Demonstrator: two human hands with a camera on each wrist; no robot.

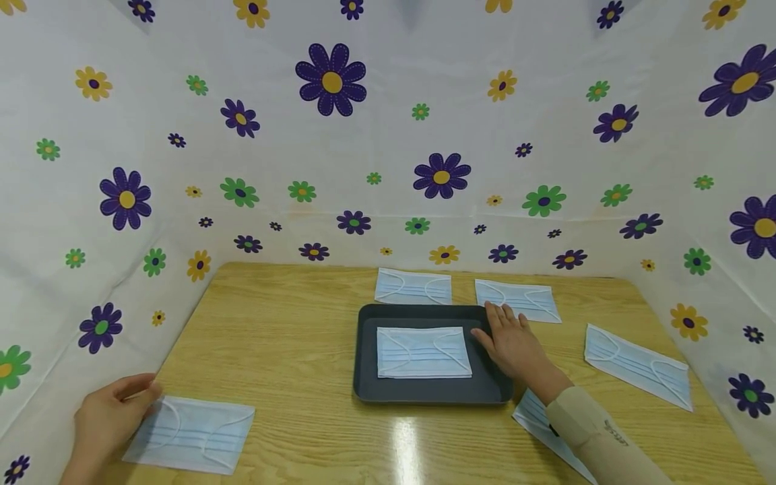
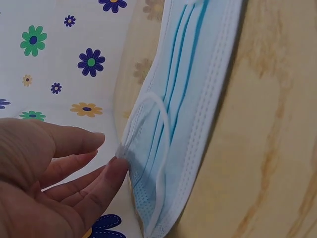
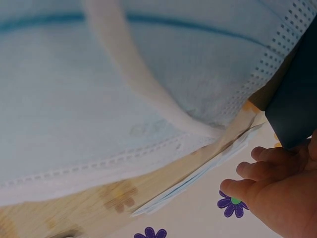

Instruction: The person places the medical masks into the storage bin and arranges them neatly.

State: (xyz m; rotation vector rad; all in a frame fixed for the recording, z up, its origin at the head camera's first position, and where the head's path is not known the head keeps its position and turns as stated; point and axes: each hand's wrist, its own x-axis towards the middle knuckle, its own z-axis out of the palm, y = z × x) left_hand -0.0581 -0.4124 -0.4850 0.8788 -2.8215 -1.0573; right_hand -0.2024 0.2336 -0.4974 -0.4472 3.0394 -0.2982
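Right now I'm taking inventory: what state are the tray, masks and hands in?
Dark grey rectangular tray: upright, holding mask
Pale-blue pleated rectangular mask in tray: flat, loops up
Left-front mask: loops up, left end touched
Mask beyond tray: partly hidden
Mask beyond right hand: partly hidden
Rightmost mask: flat, uncovered
Mask below right sleeve: partly hidden
Left hand: touching mask, pinch unclear
Right hand: fingers extended

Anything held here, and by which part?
The left hand touches the leftmost mask at its left end; whether it pinches cannot be told. The right hand apparently holds nothing.
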